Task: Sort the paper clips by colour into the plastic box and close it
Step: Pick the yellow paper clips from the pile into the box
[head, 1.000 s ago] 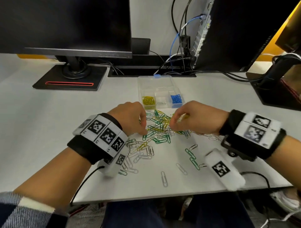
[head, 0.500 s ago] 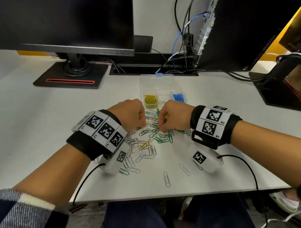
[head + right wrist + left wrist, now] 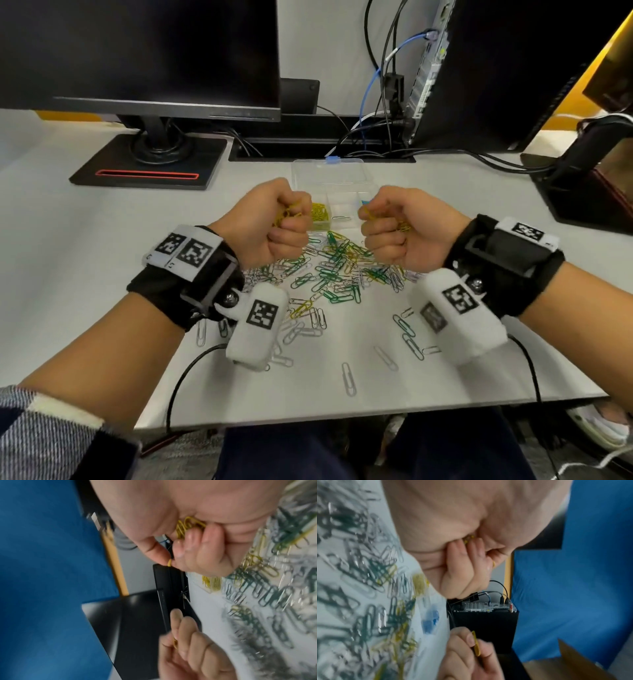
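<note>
yellow clips point(image 3: 320, 214) | green clips point(image 3: 337, 270) | checked sleeve point(image 3: 41, 442)

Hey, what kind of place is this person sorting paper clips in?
Probably an office or lab desk: a black flat-screen monitor on its stand, a black desktop computer tower with cables plugged into its back, and a white desk strewn with clips.

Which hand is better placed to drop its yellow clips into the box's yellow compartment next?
Left, probably. The left hand grips yellow paper clips right beside the clear plastic box's yellow compartment; the right hand sits nearer the blue side.
</note>
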Motion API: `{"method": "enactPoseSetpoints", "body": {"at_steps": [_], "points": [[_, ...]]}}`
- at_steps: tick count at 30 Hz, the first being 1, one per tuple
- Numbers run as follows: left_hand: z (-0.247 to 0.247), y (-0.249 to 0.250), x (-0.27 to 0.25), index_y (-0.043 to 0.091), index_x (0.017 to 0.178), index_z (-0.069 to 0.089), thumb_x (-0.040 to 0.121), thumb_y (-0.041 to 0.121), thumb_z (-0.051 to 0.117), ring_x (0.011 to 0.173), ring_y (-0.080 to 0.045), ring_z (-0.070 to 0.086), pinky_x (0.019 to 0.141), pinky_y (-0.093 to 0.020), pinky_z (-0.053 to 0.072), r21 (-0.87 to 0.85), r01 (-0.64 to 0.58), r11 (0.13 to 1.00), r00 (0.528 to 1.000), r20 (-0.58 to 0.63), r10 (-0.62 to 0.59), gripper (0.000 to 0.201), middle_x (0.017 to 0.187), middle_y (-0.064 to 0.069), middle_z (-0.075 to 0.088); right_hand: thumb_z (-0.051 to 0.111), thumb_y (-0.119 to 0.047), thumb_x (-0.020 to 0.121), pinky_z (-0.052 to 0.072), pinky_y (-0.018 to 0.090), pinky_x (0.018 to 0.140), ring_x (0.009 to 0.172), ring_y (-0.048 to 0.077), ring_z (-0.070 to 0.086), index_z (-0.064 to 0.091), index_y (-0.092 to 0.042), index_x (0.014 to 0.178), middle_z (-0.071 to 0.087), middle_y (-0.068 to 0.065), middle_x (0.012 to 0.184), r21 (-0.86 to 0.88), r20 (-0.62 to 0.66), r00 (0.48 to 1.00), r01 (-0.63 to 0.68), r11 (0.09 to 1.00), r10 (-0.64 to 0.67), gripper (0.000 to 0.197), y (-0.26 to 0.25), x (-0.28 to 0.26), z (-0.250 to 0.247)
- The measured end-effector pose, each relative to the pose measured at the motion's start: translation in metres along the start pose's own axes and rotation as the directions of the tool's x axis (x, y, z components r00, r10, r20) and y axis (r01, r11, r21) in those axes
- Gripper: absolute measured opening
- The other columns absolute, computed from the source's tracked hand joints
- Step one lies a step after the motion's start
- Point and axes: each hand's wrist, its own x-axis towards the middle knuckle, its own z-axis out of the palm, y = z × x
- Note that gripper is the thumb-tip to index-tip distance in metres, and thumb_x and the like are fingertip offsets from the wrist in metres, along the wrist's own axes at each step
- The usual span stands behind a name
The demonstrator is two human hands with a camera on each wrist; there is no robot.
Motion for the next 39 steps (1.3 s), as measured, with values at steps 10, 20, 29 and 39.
{"method": "enactPoseSetpoints", "body": {"at_steps": [10,20,29,39], "points": [[-0.003,-0.002,0.002,0.014,0.068,0.045,0.075,0.008,0.031,0.033,-0.004,0.021,0.034,-0.017,0.014,-0.317,-0.031,0.948,0.998,0.041,0.047,0.017,0.049,0.006,0.029,0.038,-0.024,0.085,0.023,0.020,0.040,0.048,0.008,0.019,0.038,-0.016,0.068,0.019,-0.008,0.064,0.427,0.132,0.990,-0.016,0.904,-0.045,0.019,0.006,-0.011,-0.025],[-0.004,-0.001,0.001,0.016,0.058,0.042,0.080,0.015,0.033,0.032,-0.004,0.023,0.038,-0.018,0.009,-0.208,0.042,0.977,0.999,0.010,-0.041,0.024,0.051,0.005,0.037,0.038,-0.007,0.085,0.021,0.017,0.038,0.041,0.007,0.028,0.049,-0.011,0.086,0.034,-0.004,0.061,0.281,0.068,0.997,-0.040,0.959,0.022,0.012,0.012,-0.009,-0.019],[0.020,0.000,-0.020,0.016,0.058,0.064,0.088,0.056,0.056,0.029,-0.005,0.034,0.047,-0.023,0.029,0.977,0.180,0.117,0.984,-0.180,-0.009,0.051,0.033,0.009,0.038,0.031,-0.007,0.092,0.011,0.017,0.033,0.038,0.005,0.015,0.048,-0.014,0.078,0.019,-0.008,0.055,-0.109,-0.051,0.999,-0.017,0.994,0.012,0.024,0.014,-0.011,-0.013],[0.020,-0.022,-0.009,0.020,0.075,0.072,0.075,0.035,0.081,0.059,-0.004,0.050,0.050,-0.021,0.034,0.990,0.137,-0.011,0.990,-0.137,0.010,0.017,0.064,0.010,0.058,0.033,-0.008,0.090,0.009,0.017,0.037,0.046,0.008,0.008,0.050,-0.014,0.076,0.019,-0.008,0.055,-0.146,-0.055,0.998,-0.023,0.989,0.015,0.023,0.013,-0.018,-0.017]]}}
